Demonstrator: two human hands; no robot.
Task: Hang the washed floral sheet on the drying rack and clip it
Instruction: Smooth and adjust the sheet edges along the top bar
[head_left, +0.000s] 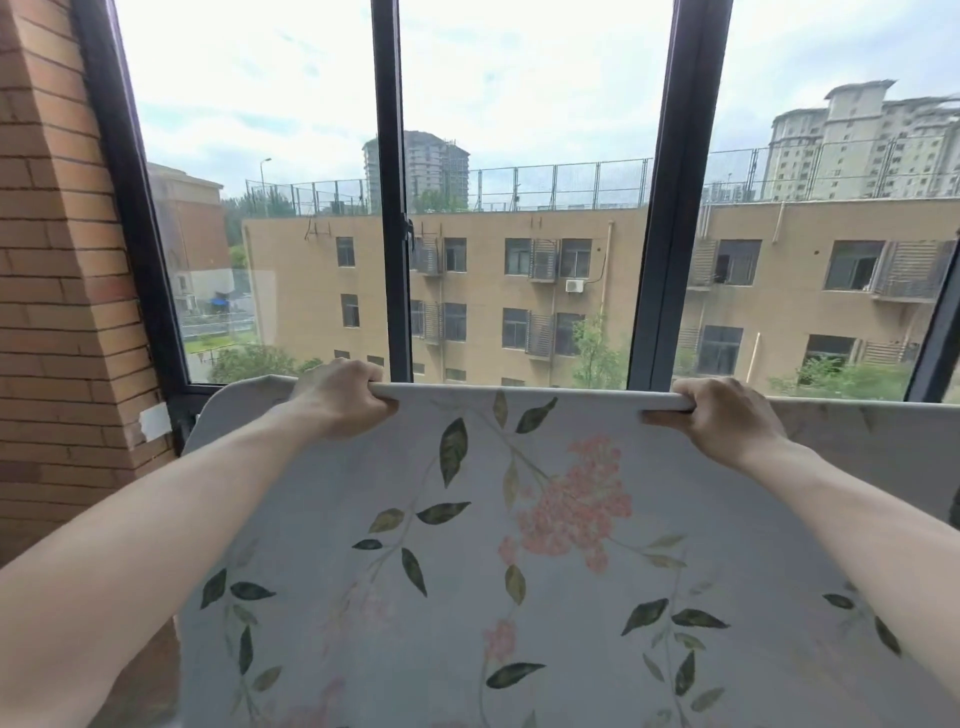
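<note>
Head view. The left hand (340, 397) and the right hand (727, 415) each grip the top fold of the floral sheet (519, 545), knuckles up. On both hands the fingers are curled over the fold and pressed side by side, with the thumb tucked beneath; the fingertips themselves are hidden behind the cloth. Between the two sets of fingers the fold runs taut and level. Below the fingers the printed panel hangs toward the person. Beyond the left fingers the sheet rounds off at a corner; beyond the right fingers it continues toward the frame edge.

The drying rack is not visible as a separate item. Whether a rail lies inside the fold under the fingers cannot be determined. No clips are in view. Behind the fingers stands the window frame (387, 208), and outboard of the left fingers the brick wall (62, 260).

Risks from this position:
- Uneven drape. If more cloth hangs on the near side of the fingers than on the far side, the damp weight is likely to drag the sheet off once the grip loosens.
- One-handed release. Fetching a clip frees one hand; the unsupported end may slide or bunch.
- Skew. Pulling harder with one hand would tilt the fold and wrinkle the panel.
- Contact with the wall could soil the outer corner.
</note>
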